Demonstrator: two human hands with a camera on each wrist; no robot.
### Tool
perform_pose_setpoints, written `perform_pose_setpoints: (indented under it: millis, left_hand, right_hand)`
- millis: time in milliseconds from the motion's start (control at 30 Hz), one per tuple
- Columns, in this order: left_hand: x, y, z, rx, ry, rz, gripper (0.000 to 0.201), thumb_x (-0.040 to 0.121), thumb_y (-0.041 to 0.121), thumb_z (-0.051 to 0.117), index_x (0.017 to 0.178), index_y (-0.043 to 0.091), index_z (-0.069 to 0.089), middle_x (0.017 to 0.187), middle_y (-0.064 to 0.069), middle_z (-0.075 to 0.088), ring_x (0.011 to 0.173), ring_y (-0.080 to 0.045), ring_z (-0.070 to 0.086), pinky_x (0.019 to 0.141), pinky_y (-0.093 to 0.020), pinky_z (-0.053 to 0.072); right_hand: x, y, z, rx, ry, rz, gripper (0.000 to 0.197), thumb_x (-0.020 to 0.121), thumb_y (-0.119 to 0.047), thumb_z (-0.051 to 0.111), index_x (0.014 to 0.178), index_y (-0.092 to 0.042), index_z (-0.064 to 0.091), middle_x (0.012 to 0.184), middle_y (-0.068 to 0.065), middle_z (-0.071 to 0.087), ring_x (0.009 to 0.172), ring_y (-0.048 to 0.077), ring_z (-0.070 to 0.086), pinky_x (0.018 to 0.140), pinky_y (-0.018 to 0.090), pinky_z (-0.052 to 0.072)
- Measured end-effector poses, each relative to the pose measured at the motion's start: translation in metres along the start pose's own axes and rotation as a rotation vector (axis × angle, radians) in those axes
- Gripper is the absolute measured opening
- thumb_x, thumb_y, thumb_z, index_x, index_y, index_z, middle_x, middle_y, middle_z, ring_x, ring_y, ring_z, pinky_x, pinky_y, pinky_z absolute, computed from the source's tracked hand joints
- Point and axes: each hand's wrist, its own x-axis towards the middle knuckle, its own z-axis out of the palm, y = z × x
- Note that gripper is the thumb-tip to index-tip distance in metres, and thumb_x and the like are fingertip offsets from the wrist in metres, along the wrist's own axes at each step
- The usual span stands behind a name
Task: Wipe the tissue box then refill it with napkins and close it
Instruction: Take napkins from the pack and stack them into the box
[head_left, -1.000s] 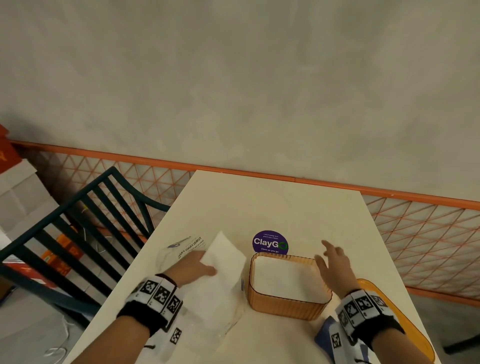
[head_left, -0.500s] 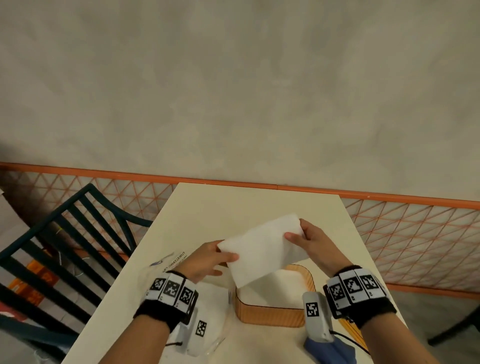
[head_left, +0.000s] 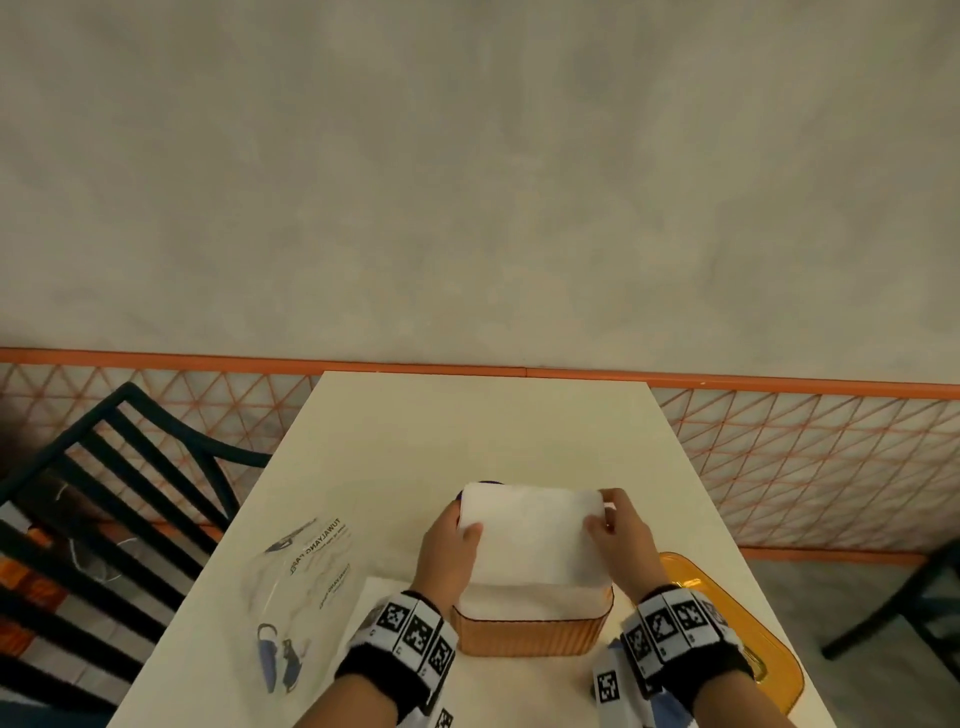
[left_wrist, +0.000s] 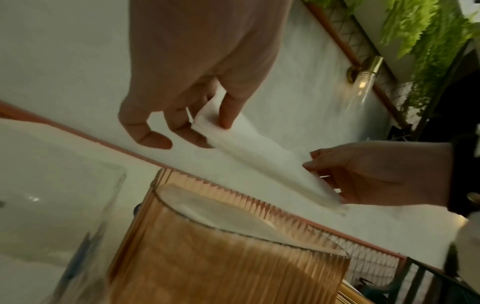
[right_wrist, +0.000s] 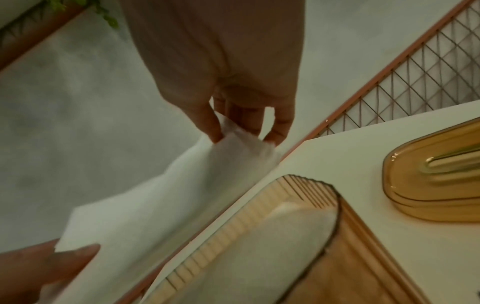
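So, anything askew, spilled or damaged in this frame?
Nothing stands out. Both hands, left hand and right hand, hold a napkin above the open tissue box; its lid lies alongside.

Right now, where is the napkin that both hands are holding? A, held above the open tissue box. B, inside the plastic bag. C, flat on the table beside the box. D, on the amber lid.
A: the left hand and right hand pinch the napkin by its ends above the open tissue box.

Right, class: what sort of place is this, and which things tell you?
Probably a café or restaurant: a table with a refillable tissue box, a chair tucked beside it, and a brass wall lamp with hanging greenery.
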Motion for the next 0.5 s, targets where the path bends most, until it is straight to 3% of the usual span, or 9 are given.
perform_pose_setpoints:
  millis: [100,167,333,433,500]
  left_hand:
    - [0.005,-0.005,0.006,0.215,-0.024,-0.090,0.035,0.092,0.016,0.048,0.126,0.016,0.046,0.119,-0.006,0.063,0.109,-0.026,0.059,0.097,-0.037,0.046]
    - [0.004,-0.011,0.010,0.389,-0.063,-0.129,0.040,0.091,0.019,0.049,0.130,0.018,0.041,0.123,-0.004,0.061,0.114,-0.026,0.056,0.099,-0.038,0.043]
    - [-0.002,-0.021,0.016,0.524,-0.099,-0.050,0.055,0.091,0.016,0.051,0.141,0.019,0.027,0.119,-0.006,0.062,0.113,-0.025,0.058,0.097,-0.038,0.045]
    - [-0.002,-0.021,0.018,0.630,-0.115,-0.054,0.071,0.092,0.012,0.048,0.149,0.018,0.006,0.116,-0.006,0.063,0.108,-0.023,0.060,0.095,-0.034,0.046]
    - [-0.002,-0.019,0.019,0.670,-0.112,-0.035,0.079,0.091,0.007,0.047,0.150,0.020,-0.004,0.114,-0.007,0.062,0.100,-0.022,0.059,0.090,-0.033,0.048]
  right_hand:
    - [0.007,0.002,0.005,-0.131,-0.049,0.043,0.036,0.094,-0.008,0.044,0.129,-0.011,0.040,0.100,0.014,0.062,0.085,0.024,0.052,0.075,0.029,0.040]
    - [0.008,0.009,0.013,-0.277,-0.091,0.040,0.040,0.093,-0.009,0.043,0.133,-0.013,0.037,0.096,0.013,0.063,0.084,0.027,0.057,0.074,0.030,0.045]
    - [0.000,0.023,0.025,-0.540,-0.065,-0.001,0.045,0.096,-0.017,0.041,0.139,-0.021,0.028,0.112,0.008,0.066,0.095,0.023,0.065,0.078,0.029,0.053]
    - [0.001,0.025,0.027,-0.608,-0.094,-0.023,0.049,0.096,-0.019,0.042,0.141,-0.023,0.024,0.115,0.006,0.065,0.097,0.021,0.065,0.083,0.032,0.055]
    - [0.001,0.023,0.027,-0.662,-0.127,-0.046,0.052,0.095,-0.019,0.043,0.142,-0.022,0.023,0.125,0.006,0.058,0.106,0.022,0.061,0.088,0.034,0.053]
